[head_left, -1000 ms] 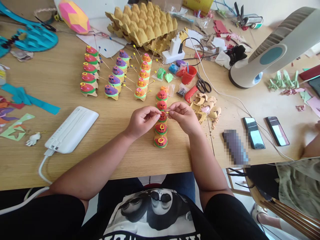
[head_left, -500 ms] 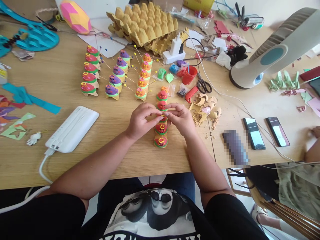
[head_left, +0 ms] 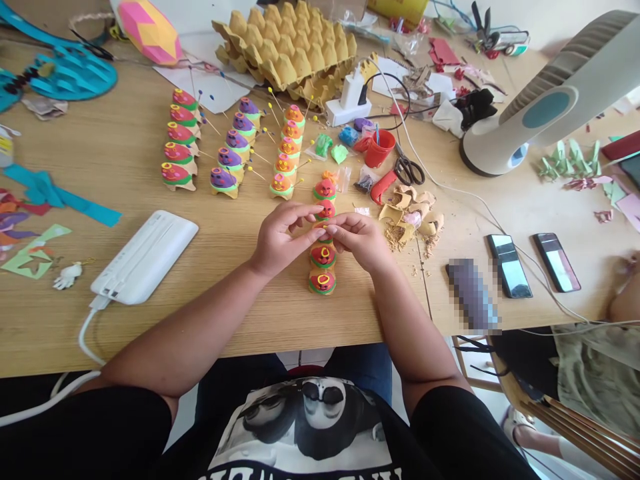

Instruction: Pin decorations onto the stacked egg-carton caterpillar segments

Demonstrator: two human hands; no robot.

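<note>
A red and green caterpillar figure [head_left: 323,267] made of egg-carton cups lies lengthwise on the wooden table [head_left: 125,167] in front of me. My left hand [head_left: 283,237] and my right hand [head_left: 357,240] meet over its middle cup, fingertips pinched together. Between the fingertips sits a tiny yellow piece, too small to name. Both hands hide the middle cup. Two cups show below the hands and two above them.
Three finished caterpillars [head_left: 230,150] stand in rows behind. A yellow egg tray [head_left: 287,47], a red cup [head_left: 377,150], scissors [head_left: 409,170], carton scraps [head_left: 410,217], a white box [head_left: 145,257], a fan [head_left: 545,100] and two phones [head_left: 533,263] lie around. Another person's arm [head_left: 625,300] is at the right.
My hands have moved closer together and slightly down onto the middle of the caterpillar. The other person's hand at the right edge has shifted a little.
</note>
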